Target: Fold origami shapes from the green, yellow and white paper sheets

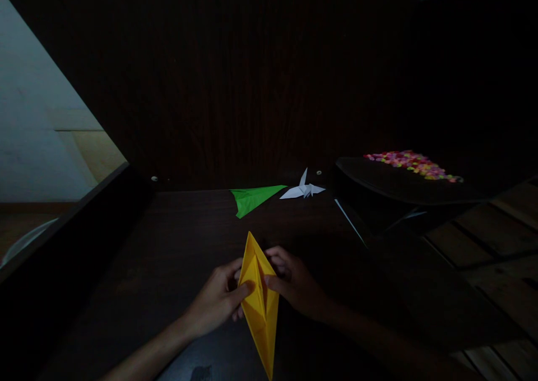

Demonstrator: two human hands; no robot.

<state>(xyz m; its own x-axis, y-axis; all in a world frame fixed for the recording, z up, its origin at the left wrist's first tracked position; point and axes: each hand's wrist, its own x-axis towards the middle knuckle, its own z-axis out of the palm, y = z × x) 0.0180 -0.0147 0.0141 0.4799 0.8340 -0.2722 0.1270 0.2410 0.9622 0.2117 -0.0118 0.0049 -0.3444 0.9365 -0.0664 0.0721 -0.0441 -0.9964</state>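
A yellow folded paper (261,302), long and pointed at both ends, lies on the dark wooden table (168,241) in front of me. My left hand (218,300) pinches its left side with thumb and fingers. From the other side my right hand (294,280) grips the paper's right edge, thumb on top. Both hands hold the same sheet near its middle.
A green folded paper (252,197) and a small white paper crane (303,189) lie at the back of the table. To the right stands a dark tray (378,182) with several small coloured pieces (414,164). A dark panel rises behind; the scene is dim.
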